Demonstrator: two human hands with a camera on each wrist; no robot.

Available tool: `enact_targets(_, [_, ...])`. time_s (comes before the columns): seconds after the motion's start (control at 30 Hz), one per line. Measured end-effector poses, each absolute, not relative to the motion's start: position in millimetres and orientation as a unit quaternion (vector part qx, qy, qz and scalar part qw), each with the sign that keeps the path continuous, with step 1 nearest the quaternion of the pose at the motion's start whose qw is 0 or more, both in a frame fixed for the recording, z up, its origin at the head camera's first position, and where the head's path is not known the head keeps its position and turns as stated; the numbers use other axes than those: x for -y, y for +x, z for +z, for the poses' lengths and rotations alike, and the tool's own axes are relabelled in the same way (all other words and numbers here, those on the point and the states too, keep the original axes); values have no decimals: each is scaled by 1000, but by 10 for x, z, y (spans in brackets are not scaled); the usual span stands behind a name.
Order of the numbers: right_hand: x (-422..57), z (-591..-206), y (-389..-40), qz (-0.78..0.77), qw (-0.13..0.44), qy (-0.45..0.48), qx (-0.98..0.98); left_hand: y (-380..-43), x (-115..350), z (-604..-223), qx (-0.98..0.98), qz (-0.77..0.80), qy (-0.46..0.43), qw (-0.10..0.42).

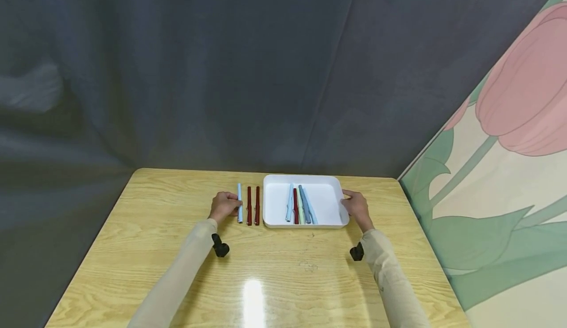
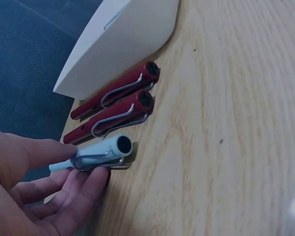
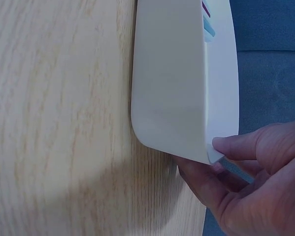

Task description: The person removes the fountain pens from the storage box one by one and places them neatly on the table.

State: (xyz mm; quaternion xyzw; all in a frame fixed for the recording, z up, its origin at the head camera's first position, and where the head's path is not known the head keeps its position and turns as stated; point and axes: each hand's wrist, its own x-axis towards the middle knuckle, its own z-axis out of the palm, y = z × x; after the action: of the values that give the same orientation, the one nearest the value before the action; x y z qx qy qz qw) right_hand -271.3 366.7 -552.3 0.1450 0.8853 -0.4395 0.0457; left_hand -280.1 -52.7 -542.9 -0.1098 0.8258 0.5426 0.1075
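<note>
My left hand [image 1: 225, 205] pinches a light blue pen [image 2: 100, 152] with a wire clip between thumb and fingers, close over the table at the left end of a short row. Beside it lie two dark red pens [image 1: 249, 206] [image 2: 110, 118], parallel to it. My right hand [image 1: 356, 205] grips the right rim of a white tray [image 1: 328, 179], thumb inside and fingers under the edge in the right wrist view. Inside the tray lie several pens, among them a dark red pen [image 1: 296, 205], a pale green pen [image 1: 300, 206] and a grey-blue pen [image 1: 304, 202].
The wooden table [image 1: 283, 278] ends at a dark curtain [image 1: 248, 82] behind the tray. To the right stands a wall with a painted tulip [image 1: 522, 86]. Each wrist bears a small black camera mount [image 1: 220, 246].
</note>
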Motion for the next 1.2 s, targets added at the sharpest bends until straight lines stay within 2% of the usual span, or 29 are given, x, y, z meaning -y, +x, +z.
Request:
enact_targets(1.0, [-3640, -5480, -2667, -433, 38, 139, -890, -2760, 555, -5478, -851, 505, -107, 95])
enact_targets(1.1, [-3635, -5478, -2672, -427, 40, 141, -892, -2737, 566, -5457, -863, 490, -95, 80])
enact_targets(1.2, [-3629, -5472, -2667, -424, 39, 145, -893, -2708, 557, -5431, -878, 473, -65, 41])
